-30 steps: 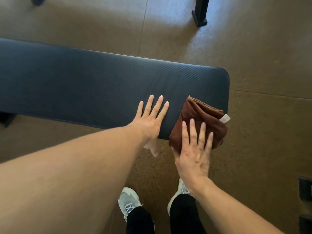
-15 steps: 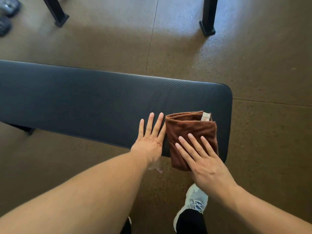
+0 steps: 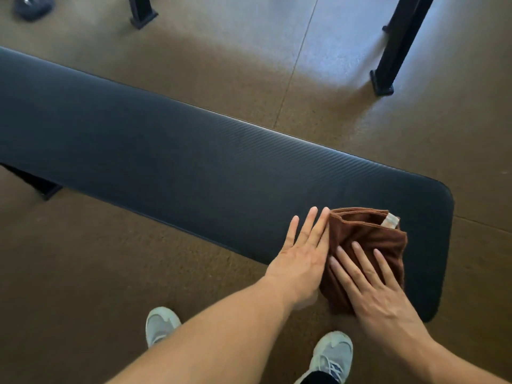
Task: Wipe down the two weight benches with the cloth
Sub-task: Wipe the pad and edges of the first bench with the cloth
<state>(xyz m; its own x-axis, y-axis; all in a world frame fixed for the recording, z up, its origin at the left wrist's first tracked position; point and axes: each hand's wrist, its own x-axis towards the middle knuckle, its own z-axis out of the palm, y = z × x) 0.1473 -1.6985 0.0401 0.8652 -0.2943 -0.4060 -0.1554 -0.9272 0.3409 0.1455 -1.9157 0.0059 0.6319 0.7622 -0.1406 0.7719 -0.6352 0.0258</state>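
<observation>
**Cloth flat under your right hand at the bench end**

Head view: the brown cloth lies folded on the near right end of the dark padded bench, its lower edge hanging a little over the near side. It looks soft and light, several layers thick, so it will likely bunch or slide apart if you push from one corner; press through the middle of the fold with a flat palm instead. The ribbed cover seems grippy enough to drag on the fabric.

Your right hand rests on top of the cloth with fingers straight and spread, pressing down, not curled round it. Your left hand lies flat on the pad just beside the cloth, fingers straight and together, their tips touching its left edge. It holds nothing. Both forearms reach in from below, the left one crossing the frame low.

Most of the bench runs away to the left, and only this one bench shows. Your two pale shoes stand on the brown floor.
</observation>
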